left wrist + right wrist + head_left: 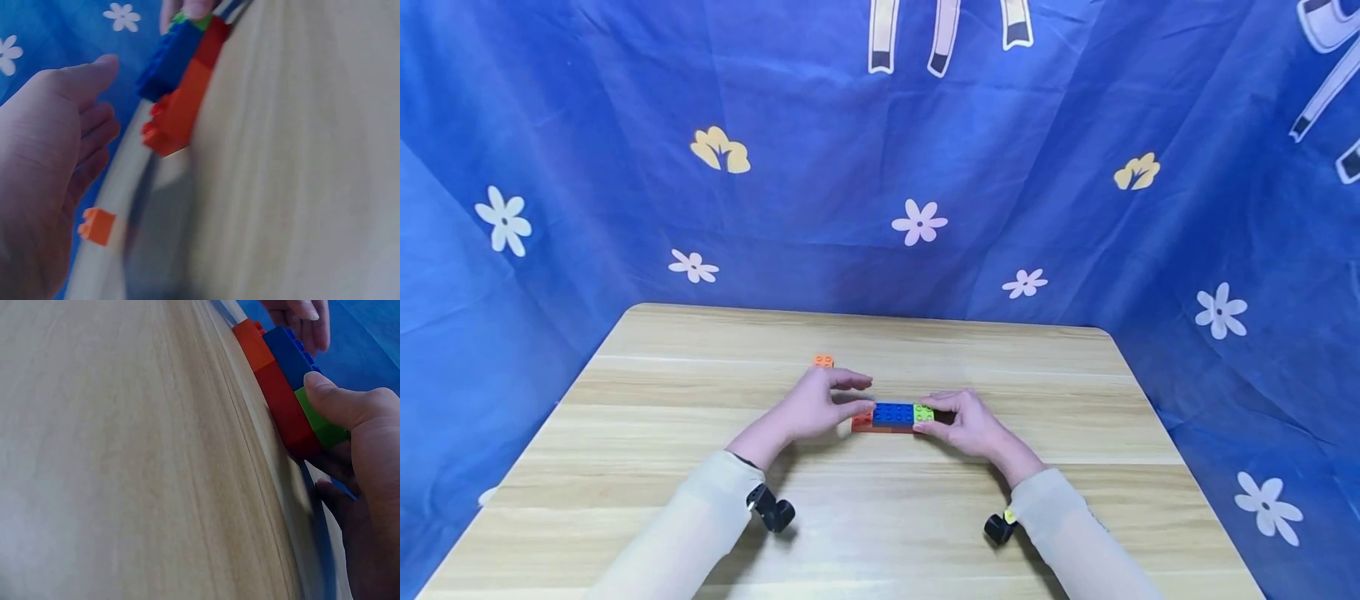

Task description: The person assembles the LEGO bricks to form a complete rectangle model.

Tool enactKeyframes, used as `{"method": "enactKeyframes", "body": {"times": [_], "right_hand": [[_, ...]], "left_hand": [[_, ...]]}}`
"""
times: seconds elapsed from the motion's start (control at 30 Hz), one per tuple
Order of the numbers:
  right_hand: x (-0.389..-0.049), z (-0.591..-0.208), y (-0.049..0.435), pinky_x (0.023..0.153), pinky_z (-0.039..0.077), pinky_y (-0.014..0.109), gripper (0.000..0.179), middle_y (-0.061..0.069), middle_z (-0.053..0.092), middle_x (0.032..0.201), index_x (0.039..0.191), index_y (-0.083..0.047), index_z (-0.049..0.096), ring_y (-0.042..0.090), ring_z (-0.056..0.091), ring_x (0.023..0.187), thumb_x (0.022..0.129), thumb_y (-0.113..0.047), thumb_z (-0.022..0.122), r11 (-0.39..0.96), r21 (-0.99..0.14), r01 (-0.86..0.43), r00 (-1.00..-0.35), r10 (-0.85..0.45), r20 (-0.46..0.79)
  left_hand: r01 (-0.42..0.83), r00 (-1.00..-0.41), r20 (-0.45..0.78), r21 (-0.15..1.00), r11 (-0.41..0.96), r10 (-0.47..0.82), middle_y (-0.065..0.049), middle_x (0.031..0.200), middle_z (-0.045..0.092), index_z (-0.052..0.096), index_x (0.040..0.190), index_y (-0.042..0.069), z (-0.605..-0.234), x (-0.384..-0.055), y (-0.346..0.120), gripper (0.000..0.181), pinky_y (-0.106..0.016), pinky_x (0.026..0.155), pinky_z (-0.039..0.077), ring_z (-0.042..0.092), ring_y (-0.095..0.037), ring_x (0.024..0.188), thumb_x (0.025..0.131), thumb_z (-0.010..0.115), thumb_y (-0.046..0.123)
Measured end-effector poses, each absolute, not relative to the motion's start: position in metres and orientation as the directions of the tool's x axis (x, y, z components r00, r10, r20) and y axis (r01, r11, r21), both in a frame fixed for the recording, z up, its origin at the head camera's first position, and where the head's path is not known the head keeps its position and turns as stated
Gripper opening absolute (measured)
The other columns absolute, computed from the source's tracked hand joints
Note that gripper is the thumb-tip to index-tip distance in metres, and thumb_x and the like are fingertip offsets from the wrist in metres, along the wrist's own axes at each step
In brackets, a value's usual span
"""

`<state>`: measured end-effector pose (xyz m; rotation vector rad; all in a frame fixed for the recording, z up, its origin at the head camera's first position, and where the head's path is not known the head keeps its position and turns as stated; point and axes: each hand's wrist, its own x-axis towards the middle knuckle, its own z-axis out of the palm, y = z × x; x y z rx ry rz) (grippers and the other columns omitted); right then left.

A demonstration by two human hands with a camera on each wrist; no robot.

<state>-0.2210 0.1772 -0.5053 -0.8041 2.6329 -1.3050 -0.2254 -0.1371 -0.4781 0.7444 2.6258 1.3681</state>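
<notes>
A low two-layer row of building bricks lies on the table. Its lower layer is an orange brick (190,100) beside a red brick (284,409). On top sit a long blue brick (892,414) and, at the right end, a small green brick (319,419). Bare studs show at the orange end. My right hand (964,423) pinches the green brick between thumb and fingers. Beside the orange end, my left hand (823,404) is held with fingers extended and nothing in its grasp; in the left wrist view it is apart from the bricks.
A loose small orange brick (823,361) lies on the wooden table (880,508), behind my left hand. A blue patterned cloth (820,200) hangs behind the table and along its sides. Each wrist carries a small black camera, such as the left camera (771,509).
</notes>
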Motion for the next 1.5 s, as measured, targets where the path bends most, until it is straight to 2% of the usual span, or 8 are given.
{"method": "enactKeyframes", "body": {"times": [0.23, 0.43, 0.7, 0.97, 1.27, 1.5], "right_hand": [[-0.22, -0.505, 0.179, 0.113, 0.045, 0.052, 0.047, 0.011, 0.071, 0.132, 0.128, -0.009, 0.078, 0.031, 0.062, 0.131, 0.091, -0.037, 0.087, 0.497, -0.77, -0.4, -0.861, -0.491, 0.131], [-0.221, -0.506, 0.18, 0.115, 0.043, 0.052, 0.047, 0.01, 0.071, 0.133, 0.128, -0.011, 0.078, 0.03, 0.06, 0.133, 0.091, -0.038, 0.087, 0.502, -0.774, -0.387, -0.867, -0.484, 0.12], [-0.221, -0.509, 0.18, 0.116, 0.042, 0.051, 0.047, 0.009, 0.071, 0.134, 0.129, -0.011, 0.078, 0.03, 0.06, 0.133, 0.091, -0.037, 0.087, 0.502, -0.778, -0.378, -0.871, -0.479, 0.114], [-0.221, -0.51, 0.18, 0.117, 0.04, 0.052, 0.049, 0.009, 0.07, 0.136, 0.13, -0.011, 0.077, 0.031, 0.059, 0.135, 0.091, -0.039, 0.086, 0.504, -0.777, -0.376, -0.874, -0.472, 0.117], [-0.222, -0.51, 0.18, 0.117, 0.04, 0.051, 0.046, 0.005, 0.071, 0.135, 0.13, -0.015, 0.078, 0.029, 0.059, 0.134, 0.091, -0.039, 0.086, 0.502, -0.778, -0.378, -0.873, -0.474, 0.117], [-0.222, -0.51, 0.178, 0.117, 0.041, 0.049, 0.045, 0.006, 0.071, 0.134, 0.129, -0.012, 0.078, 0.028, 0.059, 0.135, 0.091, -0.036, 0.087, 0.496, -0.782, -0.378, -0.871, -0.477, 0.118]], "left_hand": [[0.427, -0.887, 0.243, 0.757, 0.494, 0.393, -0.005, 0.135, 0.071, 0.073, 0.133, 0.008, -0.465, -0.241, -0.152, 0.046, -0.049, 0.106, 0.052, 0.066, -0.033, 0.125, 0.094, 0.085, 0.029], [0.377, -0.914, 0.207, 0.752, 0.541, 0.349, -0.003, 0.139, 0.069, 0.072, 0.136, 0.012, -0.461, -0.25, -0.162, 0.049, -0.047, 0.111, 0.048, 0.063, -0.03, 0.128, 0.094, 0.085, 0.032], [0.353, -0.928, 0.205, 0.753, 0.556, 0.312, -0.005, 0.14, 0.068, 0.072, 0.137, 0.011, -0.465, -0.263, -0.177, 0.05, -0.053, 0.112, 0.046, 0.059, -0.038, 0.133, 0.093, 0.085, 0.03], [0.324, -0.935, 0.162, 0.752, 0.574, 0.316, -0.01, 0.144, 0.065, 0.067, 0.142, 0.004, -0.477, -0.273, -0.193, 0.058, -0.055, 0.114, 0.044, 0.055, -0.046, 0.135, 0.093, 0.085, 0.03], [0.285, -0.941, 0.106, 0.757, 0.589, 0.32, -0.014, 0.143, 0.065, 0.065, 0.142, 0.001, -0.481, -0.276, -0.196, 0.06, -0.053, 0.116, 0.041, 0.057, -0.04, 0.135, 0.092, 0.087, 0.026], [0.289, -0.94, 0.099, 0.737, 0.612, 0.325, -0.018, 0.139, 0.067, 0.066, 0.139, -0.002, -0.487, -0.277, -0.197, 0.057, -0.052, 0.115, 0.042, 0.057, -0.039, 0.135, 0.093, 0.086, 0.025]]}}
